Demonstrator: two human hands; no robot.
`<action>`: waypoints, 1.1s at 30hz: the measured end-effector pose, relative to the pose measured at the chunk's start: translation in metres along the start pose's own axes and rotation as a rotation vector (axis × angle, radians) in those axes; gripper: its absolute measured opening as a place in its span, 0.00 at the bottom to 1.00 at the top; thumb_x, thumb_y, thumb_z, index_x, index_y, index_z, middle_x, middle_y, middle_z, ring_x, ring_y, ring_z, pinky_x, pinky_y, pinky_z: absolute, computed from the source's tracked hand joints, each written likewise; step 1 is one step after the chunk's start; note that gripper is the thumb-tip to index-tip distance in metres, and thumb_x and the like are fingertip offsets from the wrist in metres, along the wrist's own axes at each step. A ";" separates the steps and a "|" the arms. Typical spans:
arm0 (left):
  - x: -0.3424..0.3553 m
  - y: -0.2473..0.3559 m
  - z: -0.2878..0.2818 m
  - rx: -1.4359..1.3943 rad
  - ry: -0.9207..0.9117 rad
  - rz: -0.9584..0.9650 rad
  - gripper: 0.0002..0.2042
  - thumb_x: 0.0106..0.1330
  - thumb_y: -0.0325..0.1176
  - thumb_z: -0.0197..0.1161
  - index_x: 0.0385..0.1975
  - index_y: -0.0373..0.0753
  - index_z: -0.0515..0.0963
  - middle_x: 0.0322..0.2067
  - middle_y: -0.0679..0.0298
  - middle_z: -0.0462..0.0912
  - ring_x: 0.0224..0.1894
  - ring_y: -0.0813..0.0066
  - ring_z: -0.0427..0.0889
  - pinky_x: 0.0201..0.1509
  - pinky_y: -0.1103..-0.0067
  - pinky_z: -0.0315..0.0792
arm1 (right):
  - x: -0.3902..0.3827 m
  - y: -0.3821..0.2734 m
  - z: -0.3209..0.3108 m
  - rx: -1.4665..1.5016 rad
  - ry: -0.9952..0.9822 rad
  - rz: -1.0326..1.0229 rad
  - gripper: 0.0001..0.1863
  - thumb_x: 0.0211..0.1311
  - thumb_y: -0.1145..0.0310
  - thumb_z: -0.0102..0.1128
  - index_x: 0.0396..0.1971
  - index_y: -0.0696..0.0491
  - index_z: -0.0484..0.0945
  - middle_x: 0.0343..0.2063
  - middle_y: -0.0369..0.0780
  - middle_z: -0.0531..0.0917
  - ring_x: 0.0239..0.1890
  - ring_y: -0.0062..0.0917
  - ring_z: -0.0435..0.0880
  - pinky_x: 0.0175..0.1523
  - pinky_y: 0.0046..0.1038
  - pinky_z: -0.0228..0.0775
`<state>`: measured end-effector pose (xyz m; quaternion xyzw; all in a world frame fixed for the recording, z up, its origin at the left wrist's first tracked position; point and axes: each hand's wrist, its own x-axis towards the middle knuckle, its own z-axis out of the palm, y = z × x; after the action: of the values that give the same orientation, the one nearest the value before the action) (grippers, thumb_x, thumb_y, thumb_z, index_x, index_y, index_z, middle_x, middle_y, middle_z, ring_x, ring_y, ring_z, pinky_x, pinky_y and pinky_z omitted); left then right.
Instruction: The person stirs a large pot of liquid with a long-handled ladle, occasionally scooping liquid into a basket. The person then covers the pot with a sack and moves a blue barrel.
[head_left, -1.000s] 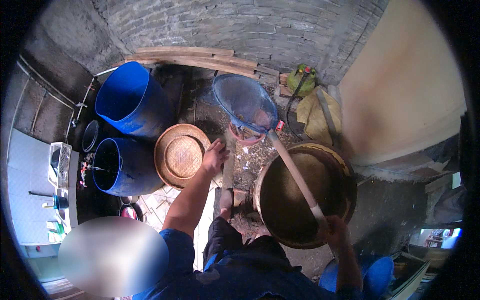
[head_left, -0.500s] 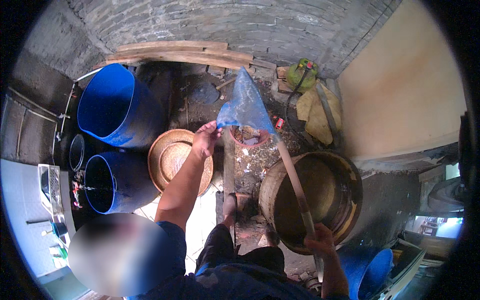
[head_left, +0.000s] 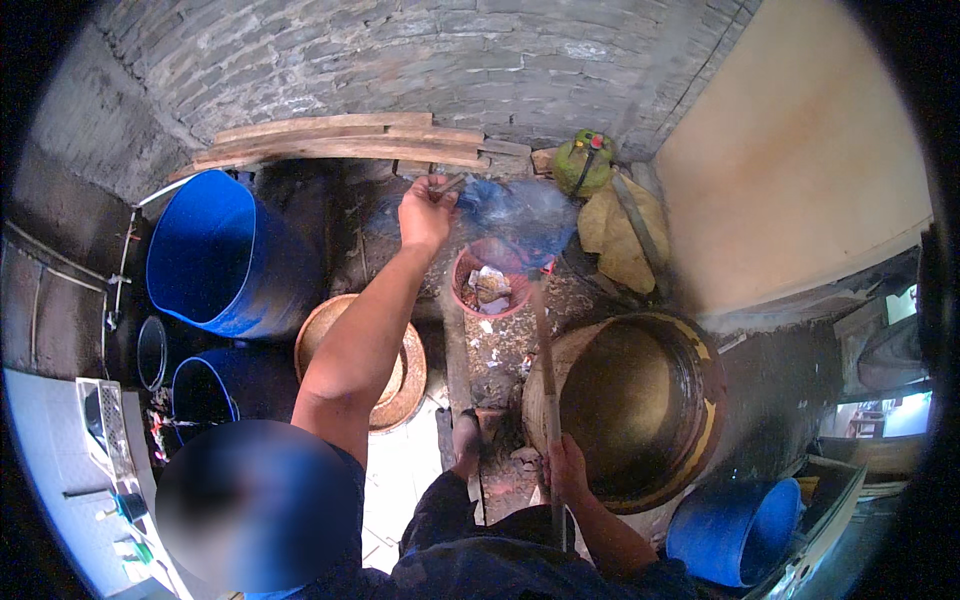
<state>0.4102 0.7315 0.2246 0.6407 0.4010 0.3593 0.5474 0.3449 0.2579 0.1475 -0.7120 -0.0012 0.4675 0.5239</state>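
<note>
My right hand [head_left: 567, 472] is wrapped round a long pole [head_left: 545, 370] that rises in front of me. At the pole's far end hangs a thin, see-through blue net [head_left: 535, 215], spread out and partly blurred. My left hand [head_left: 427, 215] is stretched far forward at the net's left side, fingers bent closed. A short grey-brown stick-like piece [head_left: 450, 184] shows at its fingertips; whether it is held or lies behind is unclear. Below the net stands a red basket [head_left: 463, 300] with crumpled scraps inside.
Large blue barrels [head_left: 240, 300] stand at the left beside a round woven tray [head_left: 413, 400]. A wide round vat [head_left: 540, 400] is at the right, with another blue barrel [head_left: 700, 535] nearer. Wooden planks [head_left: 340, 140] and a green jug [head_left: 583, 165] line the back wall.
My left hand has reached farther forward, and the net has swung down and spread out beyond the basket. My right hand and the pole have shifted left. The view has tilted up.
</note>
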 end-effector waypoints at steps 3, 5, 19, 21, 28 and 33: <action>0.007 -0.007 0.006 0.063 0.010 0.096 0.13 0.58 0.22 0.65 0.43 0.37 0.76 0.29 0.60 0.83 0.31 0.77 0.82 0.37 0.77 0.75 | 0.013 0.005 0.011 -0.059 -0.005 -0.115 0.13 0.71 0.56 0.44 0.34 0.50 0.66 0.17 0.31 0.69 0.13 0.15 0.66 0.16 0.21 0.61; 0.005 -0.014 0.005 0.222 -0.047 0.198 0.13 0.57 0.22 0.65 0.43 0.38 0.77 0.29 0.60 0.83 0.31 0.76 0.81 0.38 0.77 0.75 | 0.017 0.010 0.020 -0.032 0.028 -0.151 0.13 0.71 0.55 0.44 0.33 0.49 0.66 0.16 0.31 0.69 0.13 0.15 0.65 0.16 0.20 0.60; -0.011 -0.010 0.002 -0.076 -0.149 -0.040 0.17 0.62 0.19 0.60 0.50 0.40 0.72 0.32 0.64 0.77 0.33 0.77 0.76 0.34 0.80 0.76 | 0.042 0.037 0.018 0.144 0.062 -0.007 0.14 0.70 0.58 0.48 0.41 0.54 0.69 0.16 0.30 0.67 0.16 0.15 0.67 0.19 0.20 0.63; -0.010 -0.012 0.001 -0.083 -0.197 -0.073 0.15 0.62 0.19 0.61 0.49 0.39 0.75 0.31 0.64 0.79 0.30 0.79 0.77 0.33 0.81 0.74 | 0.040 0.039 0.018 0.069 0.039 -0.114 0.13 0.71 0.56 0.45 0.36 0.52 0.66 0.15 0.31 0.67 0.12 0.14 0.65 0.15 0.20 0.60; -0.013 -0.013 0.000 -0.029 -0.073 0.072 0.15 0.60 0.19 0.61 0.47 0.38 0.76 0.29 0.65 0.80 0.28 0.79 0.77 0.33 0.80 0.74 | 0.039 0.052 0.005 -0.134 0.050 -0.141 0.12 0.71 0.57 0.44 0.33 0.50 0.65 0.15 0.31 0.67 0.11 0.14 0.64 0.14 0.21 0.60; -0.024 -0.004 0.000 -0.367 0.200 -0.004 0.13 0.62 0.17 0.58 0.45 0.38 0.76 0.32 0.65 0.78 0.31 0.78 0.76 0.35 0.80 0.76 | 0.033 0.063 -0.002 -0.100 0.054 -0.151 0.13 0.71 0.57 0.45 0.36 0.52 0.67 0.16 0.32 0.69 0.15 0.15 0.67 0.18 0.22 0.61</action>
<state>0.3997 0.7100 0.2203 0.4906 0.3825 0.4872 0.6130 0.3341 0.2440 0.0781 -0.7474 -0.0642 0.4066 0.5215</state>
